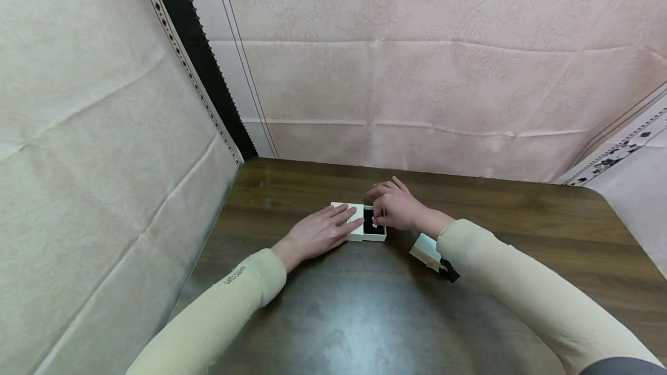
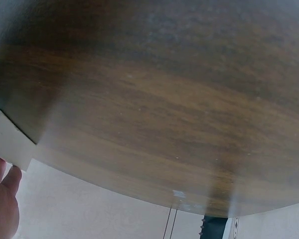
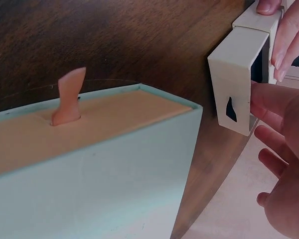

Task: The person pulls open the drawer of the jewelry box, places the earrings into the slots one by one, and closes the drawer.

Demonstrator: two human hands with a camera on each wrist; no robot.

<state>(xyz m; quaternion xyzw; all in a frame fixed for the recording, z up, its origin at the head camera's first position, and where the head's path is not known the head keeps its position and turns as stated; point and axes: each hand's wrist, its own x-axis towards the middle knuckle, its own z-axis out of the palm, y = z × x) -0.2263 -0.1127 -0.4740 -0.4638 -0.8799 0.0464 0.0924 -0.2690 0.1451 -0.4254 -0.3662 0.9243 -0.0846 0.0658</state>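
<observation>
A small white drawer box (image 1: 355,234) stands on the table, its tray (image 1: 375,237) slid partway out to the right. Inside the tray lies a black lining (image 1: 369,220) with tiny silvery-white pieces that look like jewellery. My left hand (image 1: 319,231) rests on the sleeve with straight fingers across its top; its thumb touches the near side. Over the tray is my right hand (image 1: 398,208), thumb and forefinger reaching into it beside the tiny pieces. Those fingertips are hidden in the right wrist view, so I cannot tell whether they pinch anything.
A pale mint box (image 3: 114,164) with a beige face and a pinkish ribbon tab (image 3: 70,97) sits beneath my right forearm. Next to it is a black object (image 1: 448,271), partly covered by the sleeve. Pale patterned cloth (image 1: 417,91) hangs behind the brown wooden table (image 1: 333,305).
</observation>
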